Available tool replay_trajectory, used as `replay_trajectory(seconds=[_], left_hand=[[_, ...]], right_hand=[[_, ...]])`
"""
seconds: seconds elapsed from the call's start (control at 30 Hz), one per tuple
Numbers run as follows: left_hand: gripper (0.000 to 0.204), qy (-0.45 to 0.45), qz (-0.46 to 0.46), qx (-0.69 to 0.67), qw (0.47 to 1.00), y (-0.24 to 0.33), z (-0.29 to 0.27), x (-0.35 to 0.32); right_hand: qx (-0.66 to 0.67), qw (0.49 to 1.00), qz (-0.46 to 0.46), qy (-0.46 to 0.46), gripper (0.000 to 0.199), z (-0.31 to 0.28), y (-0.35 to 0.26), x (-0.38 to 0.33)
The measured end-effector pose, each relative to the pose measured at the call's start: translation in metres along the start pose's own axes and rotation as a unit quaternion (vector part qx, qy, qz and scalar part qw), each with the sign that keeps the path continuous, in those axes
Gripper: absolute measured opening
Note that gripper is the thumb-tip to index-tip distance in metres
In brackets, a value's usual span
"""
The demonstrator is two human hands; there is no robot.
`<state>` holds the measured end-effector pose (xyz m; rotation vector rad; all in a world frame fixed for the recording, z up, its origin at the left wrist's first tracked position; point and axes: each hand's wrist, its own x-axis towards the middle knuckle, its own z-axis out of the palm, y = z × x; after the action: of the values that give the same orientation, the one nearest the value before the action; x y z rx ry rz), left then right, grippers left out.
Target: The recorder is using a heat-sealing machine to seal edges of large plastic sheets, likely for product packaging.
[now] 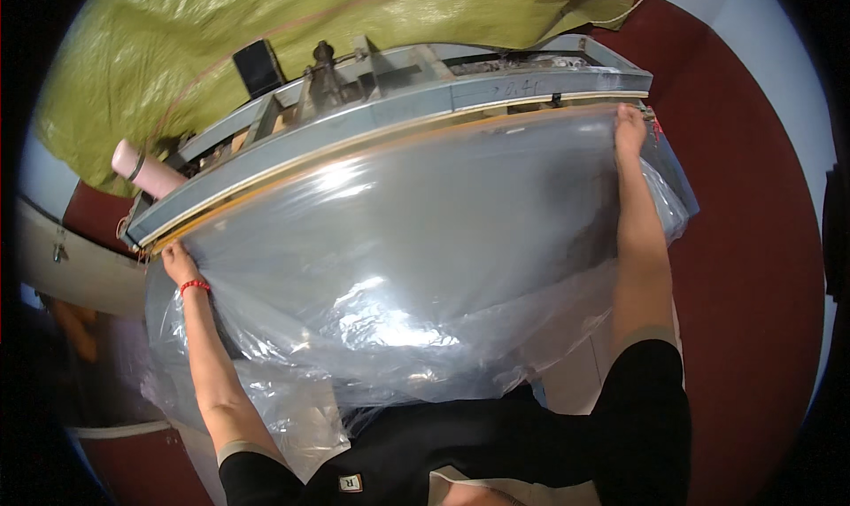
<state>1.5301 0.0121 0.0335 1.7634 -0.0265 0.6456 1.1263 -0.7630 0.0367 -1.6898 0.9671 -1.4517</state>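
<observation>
A wide sheet of clear plastic film [425, 214] stretches between my two hands and hangs in loose folds toward my body. My left hand [179, 264], with a red bead bracelet at the wrist, grips the film's far left corner. At the far right corner, my right hand [629, 131] pinches the same edge. The film's far edge lies along the orange-yellow strip at the front of a long grey metal machine frame [398, 109]. Both sets of fingers are closed on the plastic, close to the frame's two ends.
Behind the frame hangs a yellow-green woven sheet [354, 15]. A pink bottle [149, 169] leans at the frame's left end, and a dark phone-like slab [258, 69] stands at its back. Metal brackets [326, 74] rise from the frame. A dark red and white wall [744, 223] is at right.
</observation>
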Motion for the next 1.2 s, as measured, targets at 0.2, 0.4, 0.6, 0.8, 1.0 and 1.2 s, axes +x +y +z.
replay_trajectory(seconds=[0.2, 0.4, 0.6, 0.8, 1.0, 1.2], left_hand=[[0.017, -0.060, -0.031, -0.138, 0.988, -0.031, 0.007, 0.032], [0.018, -0.032, -0.042, -0.102, 0.993, -0.014, 0.013, 0.021], [0.010, -0.041, -0.102, -0.078, 0.991, 0.003, -0.006, 0.022], [0.006, -0.086, -0.100, -0.127, 0.983, 0.039, -0.002, -0.004], [0.003, -0.253, -0.001, -0.085, 0.964, 0.115, -0.047, -0.060], [0.004, -0.317, 0.023, -0.168, 0.933, 0.196, -0.066, -0.114]], right_hand=[[-0.035, 0.999, -0.008, 0.030, 0.018, 0.006, -0.005, 0.008], [-0.067, 0.996, 0.013, 0.063, 0.015, 0.000, 0.000, 0.022], [0.056, 0.995, 0.074, 0.033, 0.014, 0.001, -0.023, 0.017], [-0.041, 0.998, -0.026, -0.033, 0.019, -0.019, -0.056, -0.011], [-0.023, 0.996, -0.008, 0.081, 0.021, -0.099, -0.081, -0.036], [-0.143, 0.950, -0.241, 0.139, 0.028, -0.090, -0.205, -0.084]])
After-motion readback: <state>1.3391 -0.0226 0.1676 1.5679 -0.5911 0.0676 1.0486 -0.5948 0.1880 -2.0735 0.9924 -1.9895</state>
